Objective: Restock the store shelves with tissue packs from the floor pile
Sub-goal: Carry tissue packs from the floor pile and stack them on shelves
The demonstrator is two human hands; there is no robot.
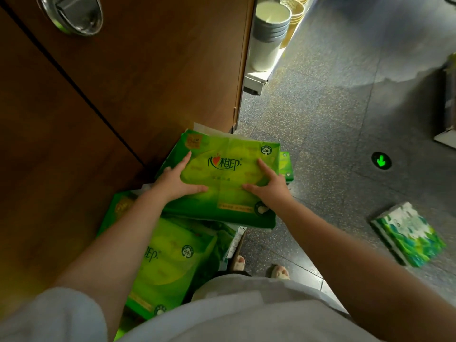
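Hands: your left hand (176, 180) and right hand (270, 185) lie on the top green tissue pack (227, 174), fingers spread flat along its two sides, thumbs across the near face; each grip presses the pack, nothing curled round it.
Top pack: it sits tilted on the floor pile (170, 262), just beside the brown wooden cabinet (123, 77) on the left.
Pile: more green packs lie under and nearer than the top one.
Floor: on the speckled floor (333, 119), a blue-green tissue pack (409, 234) lies well apart to the right.
Far: stacked pale buckets (267, 33) stand beyond the cabinet.
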